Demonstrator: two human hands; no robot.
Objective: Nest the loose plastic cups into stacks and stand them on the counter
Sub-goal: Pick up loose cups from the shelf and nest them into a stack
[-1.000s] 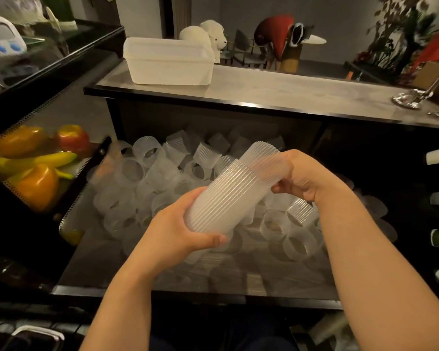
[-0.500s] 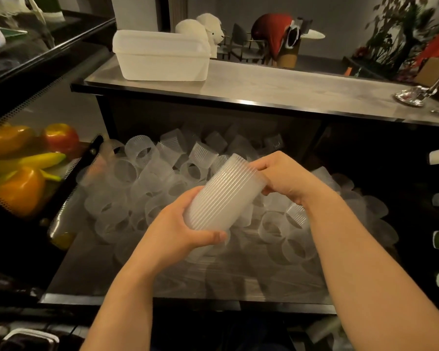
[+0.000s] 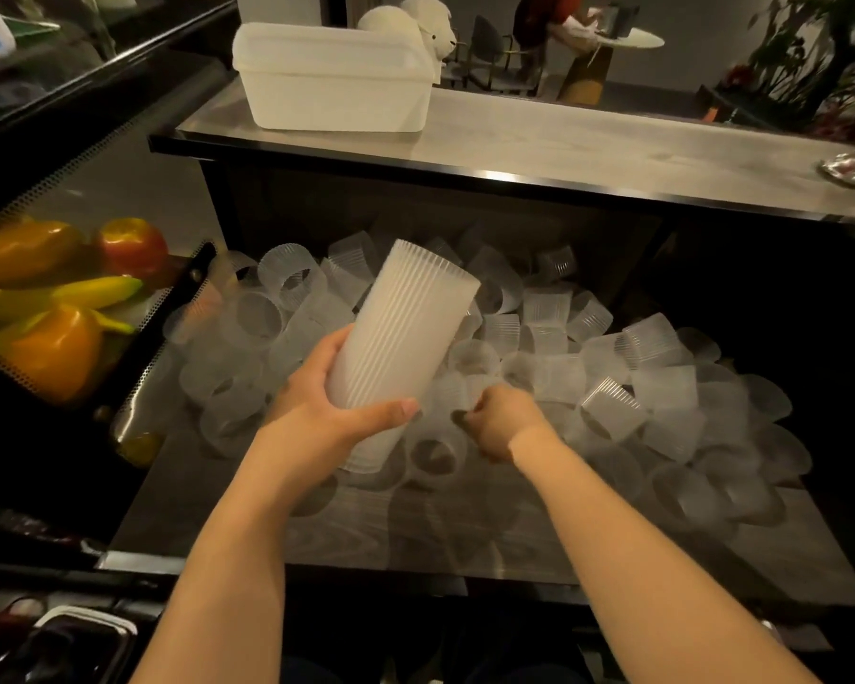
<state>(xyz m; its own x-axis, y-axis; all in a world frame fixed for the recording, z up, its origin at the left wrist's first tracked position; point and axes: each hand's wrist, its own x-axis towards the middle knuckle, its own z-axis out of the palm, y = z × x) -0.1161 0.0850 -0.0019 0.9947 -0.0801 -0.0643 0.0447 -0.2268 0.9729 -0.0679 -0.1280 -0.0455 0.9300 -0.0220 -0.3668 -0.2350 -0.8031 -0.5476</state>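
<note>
I am watching the left hand (image 3: pixel 336 417) gripping a tall stack of nested ribbed cups (image 3: pixel 401 338), thumb wrapped across its lower front and fingers curled behind. The stack is tilting, its upper end leaning toward one o'clock, above the pile of loose cups (image 3: pixel 608 372) that is covering the lower shelf (image 3: pixel 415 540). At about four o'clock from the stack's base, the right hand (image 3: pixel 502 419) is reaching down into the pile with its fingers curled under; they are touching cups there, but I cannot tell whether they are actually pinching one. The counter (image 3: pixel 588 140) is running across at twelve o'clock, with a white tub (image 3: pixel 334 79) sitting on its left end. At nine o'clock, peppers (image 3: pixel 45 348) are lying in a perforated metal tray (image 3: pixel 149 382).
</note>
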